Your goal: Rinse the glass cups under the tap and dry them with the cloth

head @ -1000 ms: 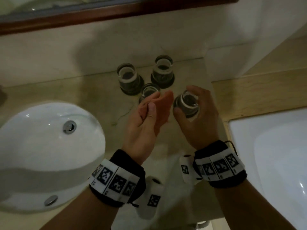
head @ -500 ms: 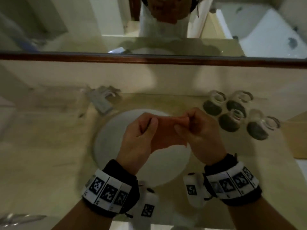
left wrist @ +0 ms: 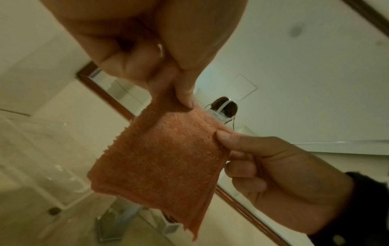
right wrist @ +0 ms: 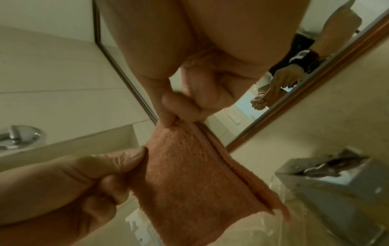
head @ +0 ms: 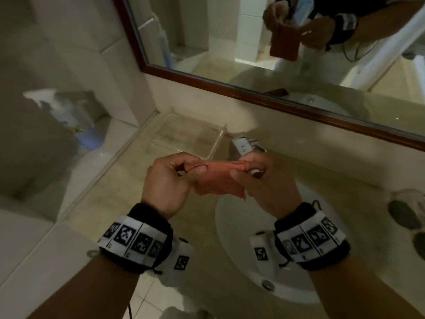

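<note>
from the head view, my left hand (head: 166, 183) and my right hand (head: 266, 183) each pinch one upper corner of the folded orange cloth (head: 218, 180), stretched between them above the counter (head: 119, 199), with the white sink (head: 232, 238) just below my right hand and blurred glass cups (head: 404, 210) off to its right. in the left wrist view, the cloth (left wrist: 160, 159) hangs from my left thumb. in the right wrist view, the cloth (right wrist: 195, 179) hangs folded from my right hand, the tap (right wrist: 19, 135) beyond my left hand.
</note>
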